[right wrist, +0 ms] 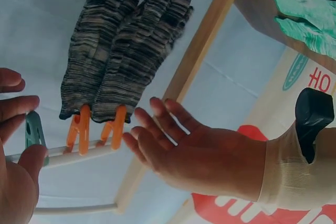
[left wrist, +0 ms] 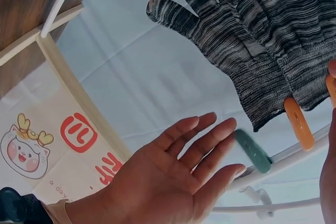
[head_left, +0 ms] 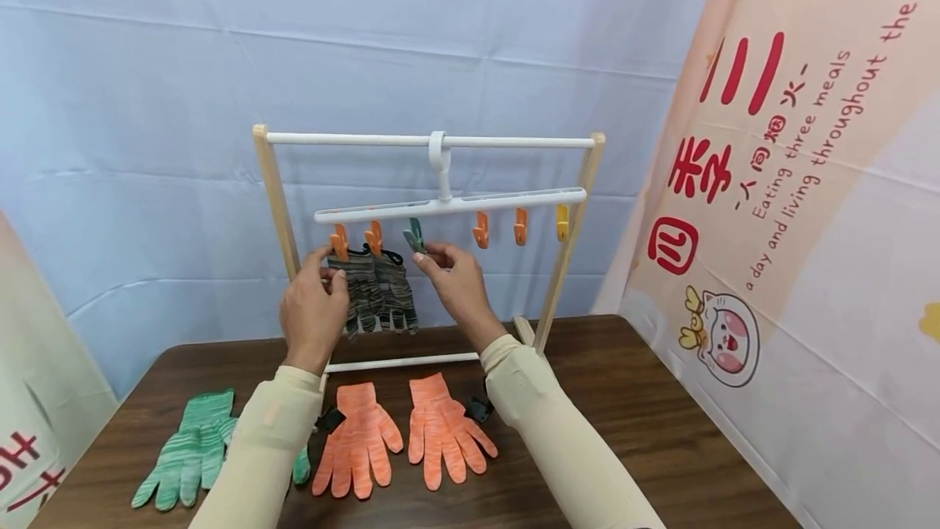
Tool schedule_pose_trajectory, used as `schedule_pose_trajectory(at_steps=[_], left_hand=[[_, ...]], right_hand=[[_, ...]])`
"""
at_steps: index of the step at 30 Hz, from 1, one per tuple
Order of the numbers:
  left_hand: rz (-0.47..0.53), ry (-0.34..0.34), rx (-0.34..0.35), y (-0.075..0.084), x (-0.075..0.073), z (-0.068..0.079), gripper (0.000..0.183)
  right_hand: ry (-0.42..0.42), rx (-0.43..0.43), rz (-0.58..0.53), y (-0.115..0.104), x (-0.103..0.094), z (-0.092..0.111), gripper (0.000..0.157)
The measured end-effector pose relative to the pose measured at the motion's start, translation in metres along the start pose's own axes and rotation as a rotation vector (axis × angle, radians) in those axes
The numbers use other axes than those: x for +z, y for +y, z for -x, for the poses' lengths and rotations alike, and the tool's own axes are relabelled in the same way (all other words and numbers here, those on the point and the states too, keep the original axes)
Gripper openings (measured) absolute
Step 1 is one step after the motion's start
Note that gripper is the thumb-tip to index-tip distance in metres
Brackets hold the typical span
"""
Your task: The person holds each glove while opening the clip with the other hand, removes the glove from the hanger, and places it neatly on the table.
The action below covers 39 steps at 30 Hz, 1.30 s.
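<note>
A pair of dark grey striped knit gloves [head_left: 378,288] hangs by the cuffs from a white clip hanger [head_left: 404,209], under two orange clips [right wrist: 81,129]. My left hand [right wrist: 210,153] is at the outer orange clip [head_left: 339,243], its fingers loosely bent by the glove cuff and not visibly pinching anything. On the other side, my right hand [left wrist: 173,171] reaches up to the green clip [left wrist: 253,150], just right of the gloves. Its fingers are fairly straight, fingertips at the clip's lower end, with the thumb apart from them. Whether the fingertips touch that clip is hard to tell.
The hanger hooks over the top bar of a wood-and-white rack [head_left: 352,140]. More orange clips [head_left: 481,229] and a yellow clip [head_left: 562,223] hang at right. On the brown table [head_left: 631,431] lie orange gloves [head_left: 360,439] and green gloves [head_left: 187,447], partly behind my left sleeve.
</note>
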<state>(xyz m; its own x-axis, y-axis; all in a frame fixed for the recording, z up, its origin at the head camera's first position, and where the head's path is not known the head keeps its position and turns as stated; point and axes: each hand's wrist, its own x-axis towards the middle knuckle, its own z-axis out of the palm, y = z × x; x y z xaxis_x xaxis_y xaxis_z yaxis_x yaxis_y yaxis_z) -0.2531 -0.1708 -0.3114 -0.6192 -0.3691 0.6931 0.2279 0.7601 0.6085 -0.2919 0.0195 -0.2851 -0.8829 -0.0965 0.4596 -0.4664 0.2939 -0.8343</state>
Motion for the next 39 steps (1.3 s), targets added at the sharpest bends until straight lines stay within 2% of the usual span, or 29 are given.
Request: schedule_pose_trajectory(at_steps=[6,14,23,32,39], left_hand=[[0.015,0.019,0.044,0.004,0.0,-0.001,0.039],[0.076,-0.006,0.069,0.015,0.0,0.0,0.032],[0.13,-0.091,0.067,0.018,0.008,-0.002,0.032],[0.142,-0.183,0.063,0.02,0.011,-0.003,0.037],[0.159,-0.253,0.071,0.021,0.013,-0.005,0.04]], right_hand=[[-0.011,0.027,0.024,0.003,0.002,0.003,0.036],[-0.015,0.032,0.045,0.002,0.007,0.003,0.035],[-0.056,-0.053,0.114,-0.004,0.016,0.006,0.04],[-0.073,-0.037,0.127,-0.014,0.023,0.006,0.047],[-0.081,-0.009,0.199,-0.017,0.031,0.005,0.058]])
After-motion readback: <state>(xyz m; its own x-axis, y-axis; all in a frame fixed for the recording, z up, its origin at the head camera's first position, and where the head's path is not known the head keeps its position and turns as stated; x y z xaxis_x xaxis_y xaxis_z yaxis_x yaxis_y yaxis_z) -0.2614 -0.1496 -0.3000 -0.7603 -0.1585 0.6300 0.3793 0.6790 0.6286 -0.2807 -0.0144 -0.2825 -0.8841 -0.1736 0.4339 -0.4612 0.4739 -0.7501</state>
